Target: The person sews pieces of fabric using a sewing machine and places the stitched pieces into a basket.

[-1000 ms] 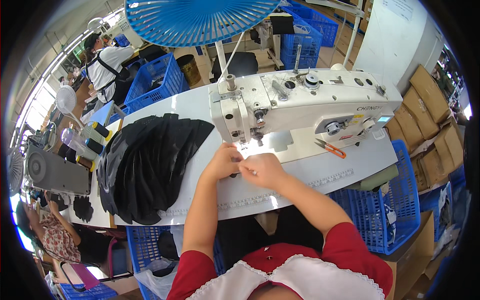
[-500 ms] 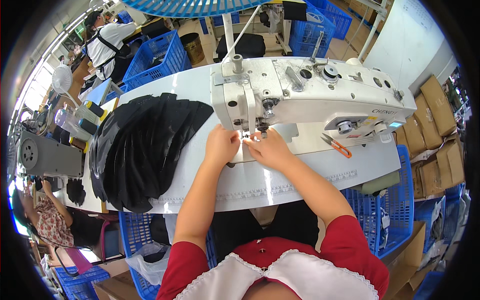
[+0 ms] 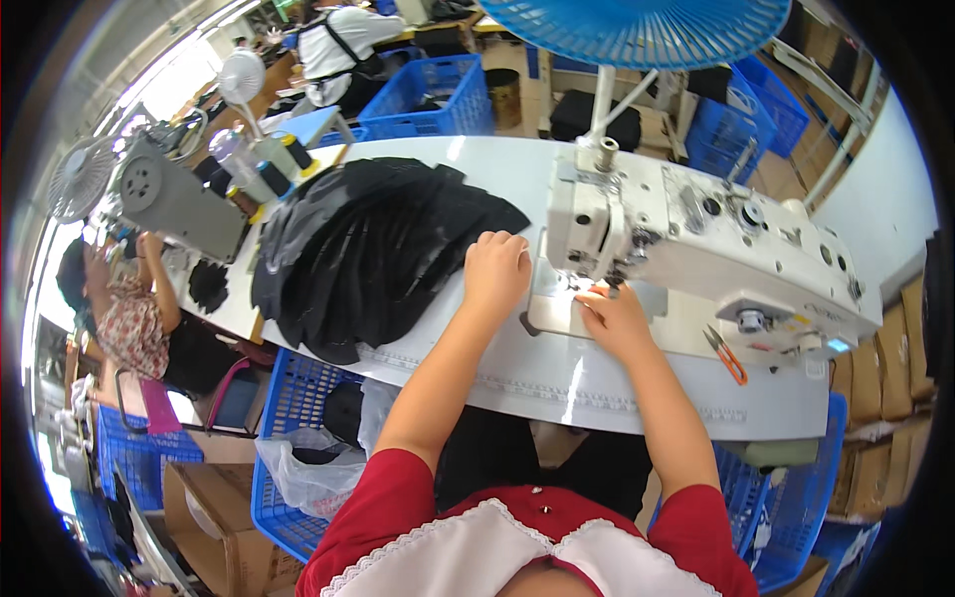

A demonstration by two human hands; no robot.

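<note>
My right hand (image 3: 614,316) is at the needle area of a white sewing machine (image 3: 686,249), its fingers pinched together under the lit head. What they hold, if anything, is too small to make out. My left hand (image 3: 497,274) is off to the left of the machine head, above the table beside the right edge of a fanned pile of black fabric pieces (image 3: 368,249). Its fingers are curled together, and whatever they might hold is hidden. Orange-handled thread snips (image 3: 729,358) lie on the table to the right of my right hand.
A ruler strip (image 3: 557,390) runs along the white table's near edge. Blue baskets stand below, one with a plastic bag (image 3: 318,468) on the left, another basket (image 3: 796,497) on the right. A blue fan (image 3: 637,30) hangs above. A co-worker (image 3: 129,289) sits at the left.
My left hand has moved from the needle area leftward towards the black pile. My right hand remains by the needle. The view has turned left, so the scene sits further right.
</note>
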